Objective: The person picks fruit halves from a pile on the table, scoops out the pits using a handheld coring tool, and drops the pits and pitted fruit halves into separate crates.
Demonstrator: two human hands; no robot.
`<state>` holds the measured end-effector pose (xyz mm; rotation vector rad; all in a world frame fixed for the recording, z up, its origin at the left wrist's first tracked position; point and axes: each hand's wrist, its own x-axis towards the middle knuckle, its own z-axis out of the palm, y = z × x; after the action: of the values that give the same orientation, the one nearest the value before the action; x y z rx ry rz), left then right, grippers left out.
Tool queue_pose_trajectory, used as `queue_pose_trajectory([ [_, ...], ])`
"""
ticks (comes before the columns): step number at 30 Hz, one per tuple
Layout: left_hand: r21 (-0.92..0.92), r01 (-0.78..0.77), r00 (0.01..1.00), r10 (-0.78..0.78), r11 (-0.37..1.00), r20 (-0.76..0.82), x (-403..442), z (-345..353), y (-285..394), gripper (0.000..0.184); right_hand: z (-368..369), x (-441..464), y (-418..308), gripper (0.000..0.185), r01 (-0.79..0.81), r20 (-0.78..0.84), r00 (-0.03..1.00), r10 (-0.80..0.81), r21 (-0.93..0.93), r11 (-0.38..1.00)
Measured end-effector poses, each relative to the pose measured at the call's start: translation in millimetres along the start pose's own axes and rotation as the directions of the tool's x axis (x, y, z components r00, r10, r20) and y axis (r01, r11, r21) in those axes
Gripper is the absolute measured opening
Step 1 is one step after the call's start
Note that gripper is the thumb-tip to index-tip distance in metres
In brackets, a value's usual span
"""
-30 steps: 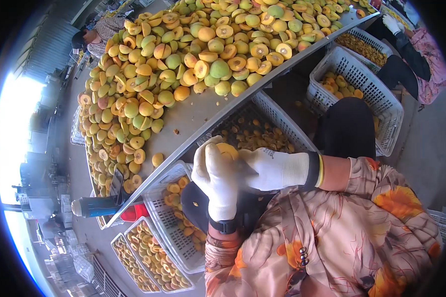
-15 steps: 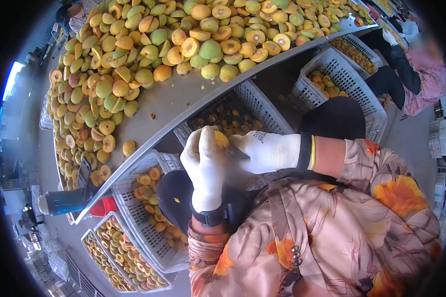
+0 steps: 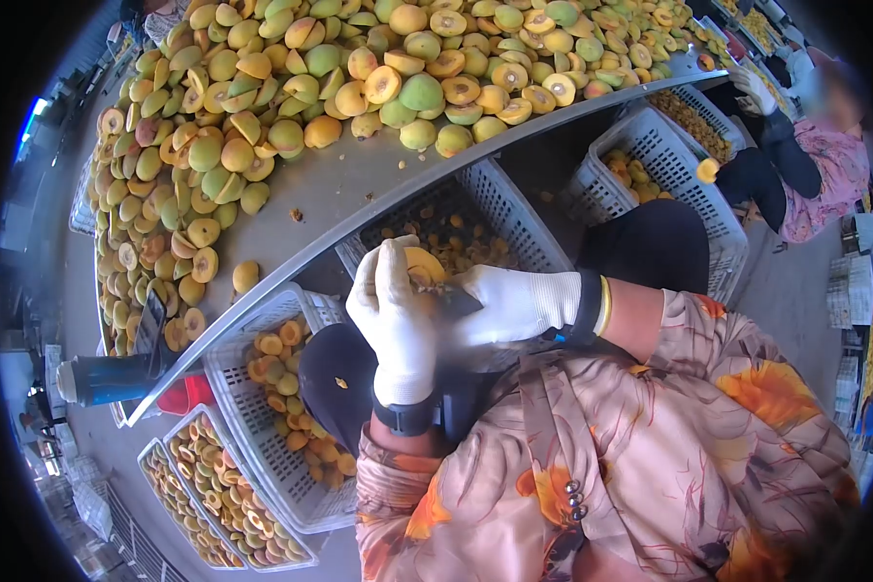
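Observation:
My left hand [image 3: 394, 315], in a white knit glove, is closed around an apricot half [image 3: 423, 264] with its yellow cut face showing. My right hand [image 3: 519, 303], gloved too, is closed with its fingertips against the fruit. Something dark shows at those fingertips, too blurred to name. Both hands are over my lap, above a crate [image 3: 529, 213] with pits and fruit scraps. Directly beyond it stands the metal table [image 3: 349, 179], heaped with halved apricots [image 3: 301, 87].
At the left, a crate [image 3: 315, 504] holds apricot halves beside shallow trays [image 3: 233, 485]. A blue flask [image 3: 112, 378] and a red container [image 3: 186, 393] are near the table's corner. Another crate [image 3: 718, 223] stands at the right, near a seated co-worker [image 3: 815, 165].
The apricot half in my left hand has turned so more of its cut face shows. My view has shifted slightly. At the right, a piece of fruit appears in mid-air near the co-worker.

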<state>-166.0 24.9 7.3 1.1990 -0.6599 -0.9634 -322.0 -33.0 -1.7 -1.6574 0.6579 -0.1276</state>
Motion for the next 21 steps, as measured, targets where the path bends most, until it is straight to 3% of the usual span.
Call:
queue_pose_trajectory([
  [1, 0.016, 0.0, 1.0, 0.0, 1.0, -0.01, -1, -1, -1, 0.029, 1, -3, -6, 0.038, -0.028, 0.025, 0.999, 0.027, 0.047, 0.999],
  [3, 0.046, 0.005, 1.0, -0.003, 0.999, -0.028, -1, -1, -6, 0.03, -6, -7, -26, 0.036, -0.273, 0.103, 0.957, 0.27, 0.01, 0.962],
  [4, 0.099, -0.086, 0.996, 0.089, 0.991, -0.029, -1, -1, -10, 0.03, -10, -8, -32, 0.034, -0.384, 0.131, 0.914, 0.383, -0.018, 0.923],
  [5, 0.152, -0.178, 0.983, 0.184, 0.972, -0.026, 0, 1, -13, 0.031, -1, 1, -1, 0.032, -0.114, 0.088, 0.99, 0.112, 0.012, 0.993],
  [6, 0.205, -0.266, 0.961, 0.275, 0.942, -0.019, 0, 1, -14, 0.031, 2, -4, -18, 0.034, -0.222, 0.183, 0.96, 0.211, 0.043, 0.974],
  [8, 0.187, -0.301, 0.953, 0.301, 0.935, 0.03, 1, -2, -13, 0.034, 7, -6, -29, 0.034, -0.261, 0.24, 0.942, 0.236, 0.079, 0.962],
  [9, 0.178, -0.281, 0.959, 0.282, 0.943, 0.025, 1, -3, -13, 0.036, 19, 1, -27, 0.035, 0.115, 0.01, 0.993, -0.115, -0.012, 0.993],
  [12, 0.116, -0.273, 0.961, 0.267, 0.955, 0.067, 9, -6, -13, 0.04, 11, -8, -39, 0.037, -0.079, 0.019, 0.997, 0.079, 0.001, 0.997],
  [15, 0.06, -0.276, 0.958, 0.269, 0.959, 0.105, 10, -9, -11, 0.043, 11, -5, -30, 0.037, 0.09, -0.101, 0.989, -0.106, -0.151, 0.985],
  [18, 0.051, -0.291, 0.948, 0.281, 0.955, 0.148, 11, -10, -8, 0.045, 10, -11, -39, 0.034, 0.043, -0.155, 0.984, -0.086, -0.265, 0.963],
  [21, -0.03, -0.219, 0.949, 0.22, 0.975, 0.227, 6, -10, 1, 0.048, 17, -12, -15, 0.024, 0.298, -0.18, 0.931, -0.317, -0.126, 0.946],
])
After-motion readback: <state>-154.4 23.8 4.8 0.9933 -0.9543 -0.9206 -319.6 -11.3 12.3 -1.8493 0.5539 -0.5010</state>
